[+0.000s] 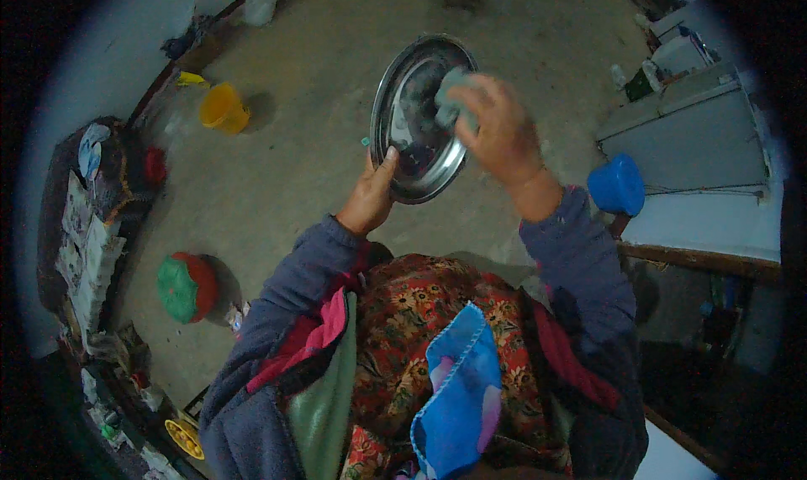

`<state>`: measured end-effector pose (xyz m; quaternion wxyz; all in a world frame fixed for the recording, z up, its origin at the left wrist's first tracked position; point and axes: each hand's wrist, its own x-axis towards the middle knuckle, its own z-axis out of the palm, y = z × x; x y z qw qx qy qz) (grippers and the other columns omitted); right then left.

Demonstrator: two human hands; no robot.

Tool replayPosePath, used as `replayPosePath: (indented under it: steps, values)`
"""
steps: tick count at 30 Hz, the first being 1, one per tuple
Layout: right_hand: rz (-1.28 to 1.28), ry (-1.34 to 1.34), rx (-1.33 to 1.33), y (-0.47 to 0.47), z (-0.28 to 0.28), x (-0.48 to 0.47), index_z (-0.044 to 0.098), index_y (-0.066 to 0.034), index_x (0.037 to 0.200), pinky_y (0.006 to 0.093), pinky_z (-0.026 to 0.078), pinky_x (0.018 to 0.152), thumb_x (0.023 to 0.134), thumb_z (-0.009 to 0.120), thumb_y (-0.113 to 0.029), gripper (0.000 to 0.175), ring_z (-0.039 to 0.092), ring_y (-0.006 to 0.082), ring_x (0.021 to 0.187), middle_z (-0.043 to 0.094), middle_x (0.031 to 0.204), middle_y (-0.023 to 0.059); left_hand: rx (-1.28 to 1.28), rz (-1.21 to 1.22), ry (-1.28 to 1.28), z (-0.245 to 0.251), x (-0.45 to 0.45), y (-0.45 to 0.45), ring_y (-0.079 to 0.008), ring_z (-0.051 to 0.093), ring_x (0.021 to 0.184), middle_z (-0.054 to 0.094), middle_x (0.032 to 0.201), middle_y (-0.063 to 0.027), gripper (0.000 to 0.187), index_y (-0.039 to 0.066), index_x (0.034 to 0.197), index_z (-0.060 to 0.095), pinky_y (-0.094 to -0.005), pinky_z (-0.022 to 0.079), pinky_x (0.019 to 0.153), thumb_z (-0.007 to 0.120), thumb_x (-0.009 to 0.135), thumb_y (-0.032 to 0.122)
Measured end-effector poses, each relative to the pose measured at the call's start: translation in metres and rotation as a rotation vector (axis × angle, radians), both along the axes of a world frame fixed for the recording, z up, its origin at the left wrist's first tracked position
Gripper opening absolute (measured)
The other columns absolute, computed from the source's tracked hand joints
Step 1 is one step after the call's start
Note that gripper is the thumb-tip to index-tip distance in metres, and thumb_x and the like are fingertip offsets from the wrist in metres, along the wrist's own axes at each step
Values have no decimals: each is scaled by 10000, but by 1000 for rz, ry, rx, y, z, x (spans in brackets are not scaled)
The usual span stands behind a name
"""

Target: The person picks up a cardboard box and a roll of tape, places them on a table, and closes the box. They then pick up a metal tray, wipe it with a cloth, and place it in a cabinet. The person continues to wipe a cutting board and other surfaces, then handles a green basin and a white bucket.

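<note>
My left hand grips the lower left rim of a shiny metal plate, its thumb over the inner edge. The plate is tilted, its inside facing up towards me. In my right hand is a crumpled pale blue-green cloth, pressed against the right side of the plate's inner face. That hand looks slightly blurred. Below both hands lies my floral-patterned garment, with a blue cloth edged in light stitching hanging over it.
On the concrete floor stand a yellow bucket and a red stool-like object with a green top. A blue bucket sits at the right beside a white-topped surface. Covered furniture lines the left wall.
</note>
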<state>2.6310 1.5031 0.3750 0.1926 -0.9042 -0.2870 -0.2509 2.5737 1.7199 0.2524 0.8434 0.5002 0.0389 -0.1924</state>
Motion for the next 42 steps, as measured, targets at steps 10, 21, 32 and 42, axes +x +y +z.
replayPosePath:
  steps: [10, 21, 32, 42]
  values:
    - [197, 599, 356, -12, -48, 128, 623, -61, 1040, 436, 499, 839, 769, 628, -127, 280, 622, 329, 915, 614, 990, 148, 511, -26, -465, 2, 206, -58, -340, 574, 1042, 568, 1178, -201, 477, -14, 1374, 387, -392, 468, 916, 429, 1033, 317]
    - [-270, 1120, 850, -287, -30, 240, 632, -14, 1092, 341, 470, 884, 940, 543, -303, 339, 613, 211, 959, 663, 1044, 86, 18, -240, 509, 19, 401, -229, -238, 594, 1015, 594, 1104, -126, 453, -32, 1236, 490, -391, 517, 831, 611, 867, 202]
    - [-198, 1351, 1087, -488, -51, 366, 563, 1, 1264, 371, 437, 988, 899, 658, -320, 496, 578, 257, 1137, 628, 1218, 133, 83, -768, -30, 50, 541, -456, -238, 357, 1369, 384, 1484, -154, 674, 36, 1497, 264, -386, 307, 1111, 394, 1013, 486]
    - [37, 1156, 526, -623, -2, 546, 199, 19, 1498, 449, 189, 1167, 915, 600, -333, 790, 222, 369, 1436, 215, 1551, 249, 454, 40, 192, -189, 688, -362, -238, 530, 1173, 562, 1276, -107, 494, 94, 1353, 476, -386, 391, 1000, 524, 960, 390]
